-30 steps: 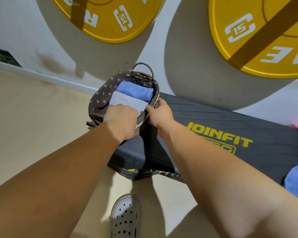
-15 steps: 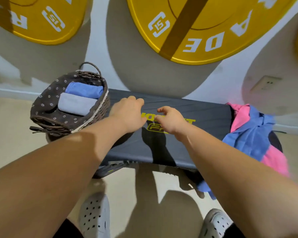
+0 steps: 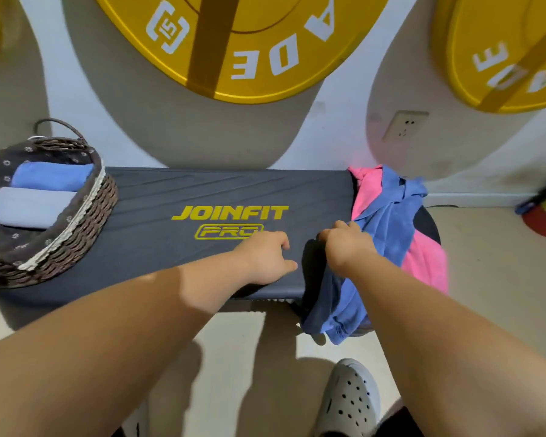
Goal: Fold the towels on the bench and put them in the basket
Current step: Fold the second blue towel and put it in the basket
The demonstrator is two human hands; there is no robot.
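A dark padded bench (image 3: 183, 197) runs across the middle of the view. At its left end stands a woven basket (image 3: 85, 222) with a folded blue towel (image 3: 52, 176) and a folded pale grey towel (image 3: 26, 208) inside. At the right end a crumpled blue towel (image 3: 388, 216) lies over a pink towel (image 3: 423, 263); part of the blue one hangs over the front edge. My right hand (image 3: 344, 242) is closed on the blue towel's edge. My left hand (image 3: 267, 257) rests on the bench beside it, fingers loosely curled, holding nothing.
Yellow weight plates (image 3: 243, 48) hang on the wall behind the bench, with a wall socket (image 3: 404, 126) at the right. A red object (image 3: 542, 220) sits on the floor at the far right. My grey clog (image 3: 347, 402) stands on the floor below the bench.
Both hands left the basket and moved right along the bench. My right hand has taken hold of the blue towel at the right end; the view turned right.
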